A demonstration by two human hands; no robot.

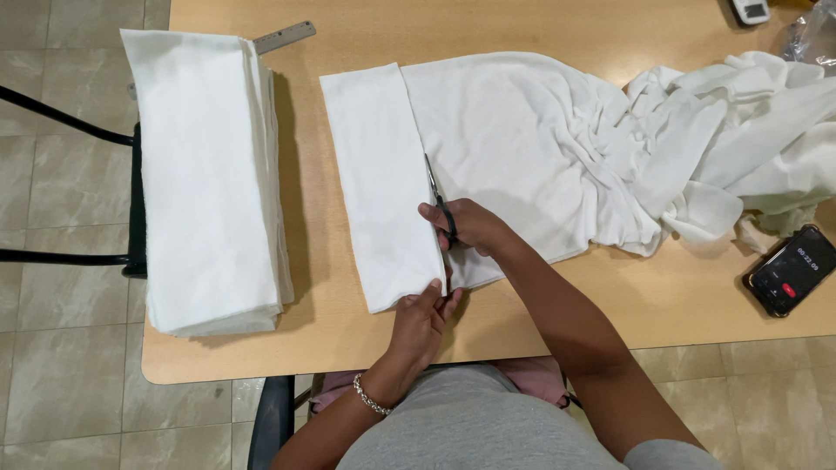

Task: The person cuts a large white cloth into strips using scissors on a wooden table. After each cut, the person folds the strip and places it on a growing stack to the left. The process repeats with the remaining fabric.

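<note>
At the middle of one wooden table (610,313): one right hand (466,224) closed around one pair of scissors (438,202), blades pointing to 12 o'clock, partway along one white cloth (522,139). One left hand (424,318) at 6 o'clock, fingers pinching the cloth edge. At 9 o'clock, one stack of cut cloths (209,174), maybe many layers. At 3 o'clock, one phone (792,270).

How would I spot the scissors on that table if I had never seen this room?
Start at the wooden table and find the long white cloth spread across its middle. Follow the folded strip's right edge down to the right hand: the scissors sit in it, blades pointing away from the person. They are the only thin dark metal thing lying on the white fabric.
</note>
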